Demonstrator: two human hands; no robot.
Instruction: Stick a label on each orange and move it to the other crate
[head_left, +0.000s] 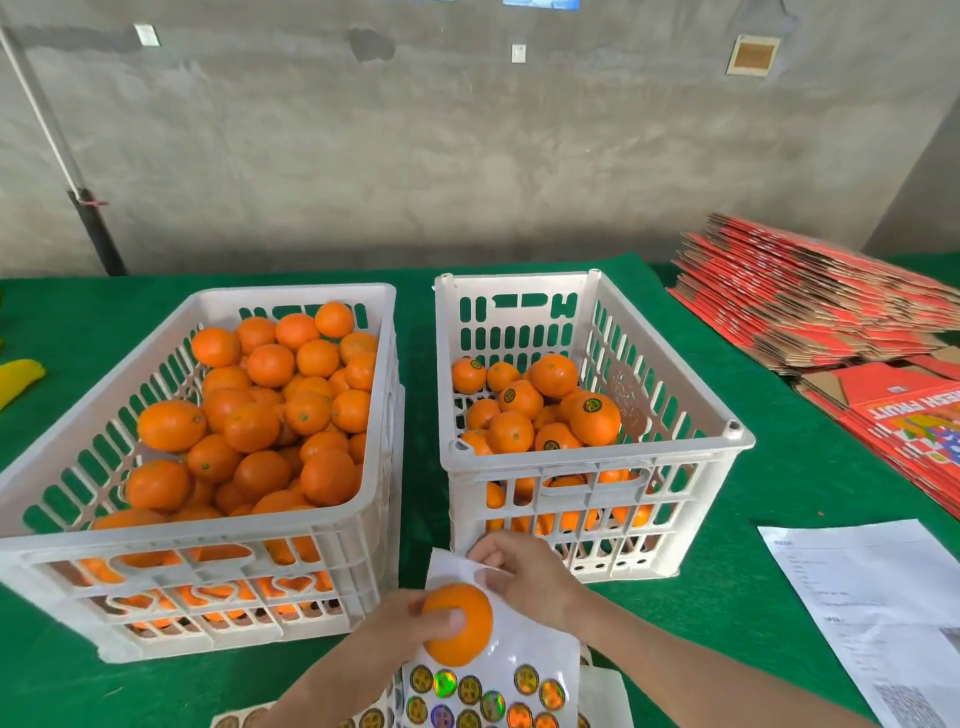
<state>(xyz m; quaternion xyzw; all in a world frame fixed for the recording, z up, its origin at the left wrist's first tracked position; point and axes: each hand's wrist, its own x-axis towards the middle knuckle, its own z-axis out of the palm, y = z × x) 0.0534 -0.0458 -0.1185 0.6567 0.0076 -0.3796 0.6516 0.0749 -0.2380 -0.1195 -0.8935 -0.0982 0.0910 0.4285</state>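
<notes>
In the lower middle of the frame, the left hand is gripping one orange over the sticker sheet. Just beside it, the right hand is pinching the sheet's upper part; whether a label is coming away I cannot tell. The job looks early. The left crate is brimming with bare oranges, and the right crate is holding only a low pile of labelled oranges. The held fruit is showing no label yet.
</notes>
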